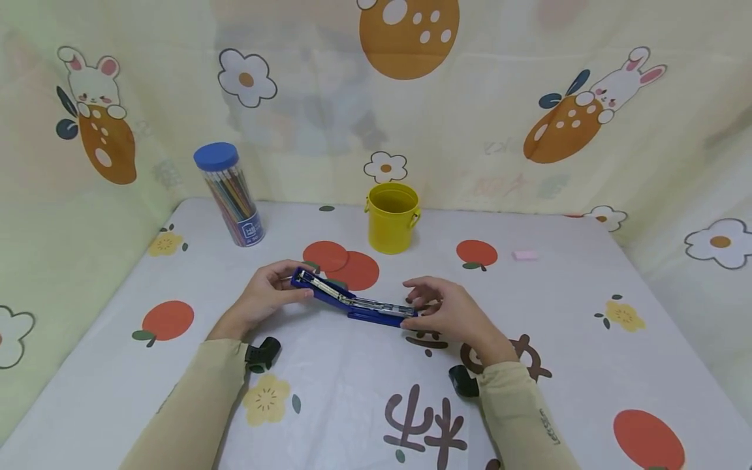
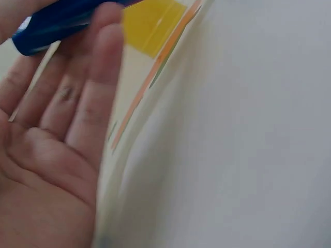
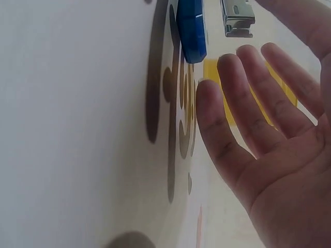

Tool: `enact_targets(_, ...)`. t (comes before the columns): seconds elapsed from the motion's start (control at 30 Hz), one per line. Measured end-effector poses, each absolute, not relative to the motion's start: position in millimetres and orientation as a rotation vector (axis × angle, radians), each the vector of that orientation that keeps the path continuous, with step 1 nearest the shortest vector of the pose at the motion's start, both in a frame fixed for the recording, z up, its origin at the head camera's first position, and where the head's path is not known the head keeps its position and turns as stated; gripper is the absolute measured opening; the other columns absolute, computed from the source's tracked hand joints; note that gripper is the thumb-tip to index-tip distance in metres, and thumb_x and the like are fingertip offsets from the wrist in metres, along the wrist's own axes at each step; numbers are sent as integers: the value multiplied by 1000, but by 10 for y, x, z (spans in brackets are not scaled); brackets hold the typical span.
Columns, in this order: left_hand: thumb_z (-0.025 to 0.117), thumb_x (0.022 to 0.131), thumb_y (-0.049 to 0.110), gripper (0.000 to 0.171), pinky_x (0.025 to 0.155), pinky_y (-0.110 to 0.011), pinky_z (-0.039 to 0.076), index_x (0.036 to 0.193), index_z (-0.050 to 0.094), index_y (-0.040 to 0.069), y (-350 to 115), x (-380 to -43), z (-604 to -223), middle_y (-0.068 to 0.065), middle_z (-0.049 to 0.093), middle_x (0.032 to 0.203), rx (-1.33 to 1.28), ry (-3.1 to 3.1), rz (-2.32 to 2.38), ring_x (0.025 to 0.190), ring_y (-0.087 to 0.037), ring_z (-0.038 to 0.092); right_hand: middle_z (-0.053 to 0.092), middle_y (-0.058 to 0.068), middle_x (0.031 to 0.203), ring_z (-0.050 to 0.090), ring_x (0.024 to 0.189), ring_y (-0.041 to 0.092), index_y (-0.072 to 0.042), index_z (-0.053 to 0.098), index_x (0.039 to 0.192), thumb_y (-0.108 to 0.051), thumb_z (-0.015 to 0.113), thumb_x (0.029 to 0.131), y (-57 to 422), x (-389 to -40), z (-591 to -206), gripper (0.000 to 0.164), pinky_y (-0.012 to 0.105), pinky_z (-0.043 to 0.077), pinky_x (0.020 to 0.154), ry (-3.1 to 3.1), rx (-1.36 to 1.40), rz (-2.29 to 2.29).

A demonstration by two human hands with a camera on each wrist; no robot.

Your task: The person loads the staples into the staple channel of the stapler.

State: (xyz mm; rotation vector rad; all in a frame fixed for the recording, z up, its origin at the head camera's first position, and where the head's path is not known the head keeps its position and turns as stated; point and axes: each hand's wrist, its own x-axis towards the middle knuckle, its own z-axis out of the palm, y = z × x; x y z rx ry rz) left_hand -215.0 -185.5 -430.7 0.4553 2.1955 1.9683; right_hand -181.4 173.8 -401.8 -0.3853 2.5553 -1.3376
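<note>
A blue stapler (image 1: 350, 303) is swung wide apart in the head view, its metal staple channel facing up. My left hand (image 1: 269, 290) pinches its raised left end between thumb and fingers. In the left wrist view the blue cover (image 2: 62, 23) lies across the fingers near their tips. My right hand (image 1: 449, 310) is at the stapler's right end, fingers extended and loosely bent. The right wrist view shows the blue base (image 3: 191, 31) and the metal channel end (image 3: 238, 18) just beyond the fingertips, with a gap before the palm.
Behind the stapler stands a yellow bucket (image 1: 390, 225). A clear tube of pencils (image 1: 232, 199) with a blue lid is at the back left. A small pink eraser (image 1: 525, 255) lies at the right on the patterned tablecloth (image 1: 329, 405). A printed curtain (image 1: 305, 156) hangs behind.
</note>
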Motion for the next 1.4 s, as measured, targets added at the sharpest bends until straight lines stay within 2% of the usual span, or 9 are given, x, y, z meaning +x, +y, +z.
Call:
enact_targets(0.17,81,83,2,44,78,-28,56,123,66,-2,-1754,-2135,-4185,-10,70,108,552,2258,1958,89,-23,66,66,5,117,65,104,23,-14,59,139,-25,92,74,1754,-1823,-4018,73,37,57,87,2548,-390,-1355)
enact_targets(0.37,81,83,2,45,81,-30,56,126,66,1,-1516,-2114,-4010,-10,69,102,622,2285,1917,91,-26,64,66,5,117,63,105,23,-16,57,141,-30,93,74,1808,-1850,-4007,77,40,56,88,2569,-363,-1338)
enact_targets(0.53,84,83,9,42,89,-44,53,123,70,6,-1268,-2124,-3918,-7,69,101,669,2349,1823,94,-27,61,66,6,118,63,106,24,-14,55,142,-32,93,73,1864,-1872,-4003,80,40,55,89,2558,-411,-1373)
enact_targets(0.6,85,84,15,40,88,-47,52,122,72,10,-1160,-2132,-3902,-5,69,100,679,2364,1766,94,-27,61,65,7,119,62,107,25,-13,55,142,-31,93,74,1883,-1872,-3999,81,41,55,89,2548,-427,-1390)
enact_targets(0.8,86,82,33,39,86,-42,51,119,75,25,-897,-2146,-3934,4,67,103,706,2448,1582,101,-21,57,64,9,124,62,112,29,-13,53,144,-28,91,76,1925,-1871,-3982,80,45,54,93,2545,-438,-1414)
enact_targets(0.97,85,82,36,39,92,-41,49,119,74,29,-764,-2110,-4029,11,67,111,727,2431,1511,109,-16,56,63,12,127,62,113,30,-14,54,143,-27,91,77,1946,-1861,-3975,77,47,53,94,2556,-409,-1427)
enact_targets(1.13,84,84,38,43,90,-36,51,123,73,27,-690,-2076,-4120,13,66,111,751,2420,1448,108,-15,56,63,11,127,62,113,31,-14,54,143,-28,91,76,1947,-1853,-3960,78,47,53,94,2542,-418,-1430)
enact_targets(1.3,82,85,36,47,91,-40,50,128,70,20,-688,-2081,-4170,3,65,117,802,2392,1518,109,-17,55,64,10,126,62,112,32,-12,54,144,-26,92,75,1946,-1852,-3968,79,47,53,93,2548,-442,-1424)
enact_targets(1.4,82,86,36,47,92,-42,50,128,69,20,-695,-2087,-4190,-2,64,121,799,2369,1568,110,-18,53,64,10,126,62,112,32,-12,54,144,-25,92,75,1946,-1852,-3975,80,47,53,93,2557,-452,-1419)
